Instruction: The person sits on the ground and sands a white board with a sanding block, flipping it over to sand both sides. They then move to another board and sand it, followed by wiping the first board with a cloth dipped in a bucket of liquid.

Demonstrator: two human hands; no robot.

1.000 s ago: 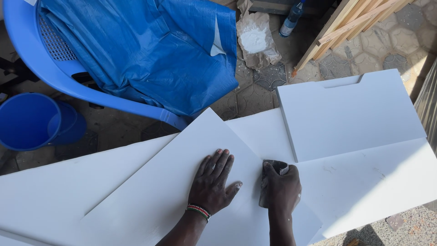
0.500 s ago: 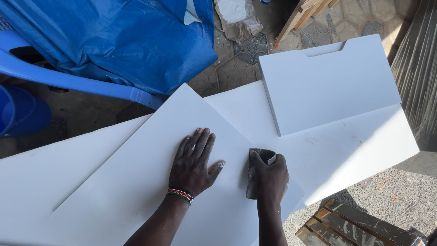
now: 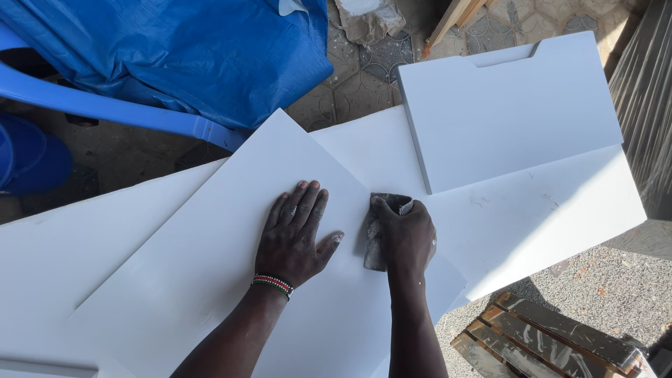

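Sanding block (image 3: 378, 234), dark grey and dusty, is held in the right hand (image 3: 408, 238), with the fingers curled closed over its top so that the grip is shut around it; the block is pressed flat on the upper white board (image 3: 210, 266), close to the right edge of that board and just below the corner of the smaller white panel (image 3: 511, 112). The left hand (image 3: 294, 234) is laid flat on the same board, palm down, with the fingers spread and pointed away from the person; nothing is held by it, and its thumb is pointed toward the block without touching it. A beaded wristband (image 3: 273, 283) in red, white, green and black is worn on the left wrist. The upper board is placed at an angle across a larger white sheet (image 3: 546, 217), which is seen under it on both sides. The smaller panel, with a shallow notch cut in its far edge, is placed on the larger sheet to the upper right. Behind the boards a blue plastic chair (image 3: 112, 112) is seen, covered by a blue tarpaulin (image 3: 189, 49). A blue bucket (image 3: 28, 157) is partly seen at the left edge. Patterned paving (image 3: 364, 73) is seen beyond the boards, and a dark wooden pallet (image 3: 546, 346) lies on gravel at the lower right.
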